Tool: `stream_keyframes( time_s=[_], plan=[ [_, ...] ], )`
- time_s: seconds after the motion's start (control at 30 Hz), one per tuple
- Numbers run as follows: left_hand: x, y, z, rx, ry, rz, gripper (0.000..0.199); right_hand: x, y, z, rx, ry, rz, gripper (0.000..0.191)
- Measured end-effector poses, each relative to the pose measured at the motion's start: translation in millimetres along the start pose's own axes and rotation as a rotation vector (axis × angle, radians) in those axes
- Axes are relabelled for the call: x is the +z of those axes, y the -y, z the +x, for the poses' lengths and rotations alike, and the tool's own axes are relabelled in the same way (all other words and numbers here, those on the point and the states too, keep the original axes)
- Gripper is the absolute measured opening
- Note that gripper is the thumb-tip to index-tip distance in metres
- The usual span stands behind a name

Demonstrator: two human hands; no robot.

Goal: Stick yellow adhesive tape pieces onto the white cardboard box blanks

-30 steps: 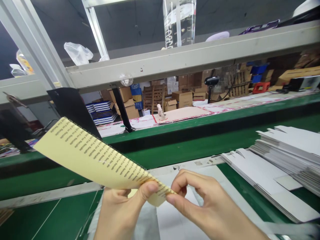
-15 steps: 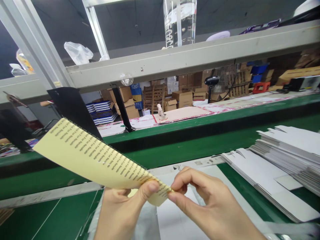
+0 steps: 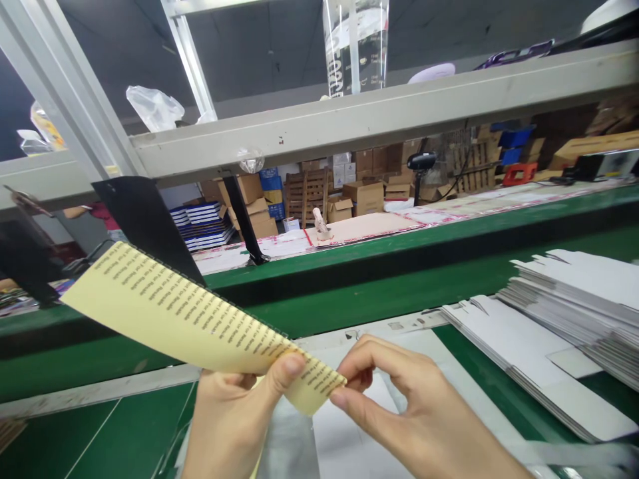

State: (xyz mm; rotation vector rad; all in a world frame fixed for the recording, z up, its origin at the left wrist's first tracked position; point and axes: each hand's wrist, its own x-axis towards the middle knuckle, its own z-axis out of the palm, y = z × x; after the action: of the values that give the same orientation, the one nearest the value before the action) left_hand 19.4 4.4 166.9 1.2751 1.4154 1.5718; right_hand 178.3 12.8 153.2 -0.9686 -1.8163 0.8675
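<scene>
A long pale yellow sticker sheet (image 3: pixel 164 313), printed in rows with "Not For Resale", slants from upper left down to the middle. My left hand (image 3: pixel 234 412) grips it near its lower right end, thumb on the printed face and fingers behind. At that end's corner my right hand (image 3: pixel 394 399) is closed, thumb and forefinger pinched on the edge. Whether a single label is between those fingertips I cannot make out. Below the hands, a white sheet or flat carton (image 3: pixel 344 432) lies on the work surface.
Stacks of flat white cartons (image 3: pixel 539 359) lie at the right on the green bench. A green ledge (image 3: pixel 399 286) crosses behind the hands, with a grey metal shelf beam (image 3: pixel 349 120) above it. A black strip (image 3: pixel 144 219) hangs at the left.
The sticker sheet has shifted slightly left and down with my left hand. More of its printed end now shows between the hands. My right hand stays pinched at the corner.
</scene>
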Motion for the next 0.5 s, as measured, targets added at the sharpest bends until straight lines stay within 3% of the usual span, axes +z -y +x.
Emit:
stream_keyframes(
  time_s=[0.37,0.43,0.5],
  plan=[
    [-0.4,1.9,1.6,0.014,-0.016,0.024,0.015,0.1,-6.2,-3.2,0.021,-0.048,-0.035,0.006],
    [-1.6,2.3,3.0,-0.006,0.049,0.064,0.015,-5.4,-5.6,-3.7,0.036,-0.041,-0.047,0.016],
    [0.6,3.5,3.5,-0.039,0.21,0.138,0.013,-11.4,-3.8,-3.8,0.044,-0.043,-0.038,0.033]
  ],
)
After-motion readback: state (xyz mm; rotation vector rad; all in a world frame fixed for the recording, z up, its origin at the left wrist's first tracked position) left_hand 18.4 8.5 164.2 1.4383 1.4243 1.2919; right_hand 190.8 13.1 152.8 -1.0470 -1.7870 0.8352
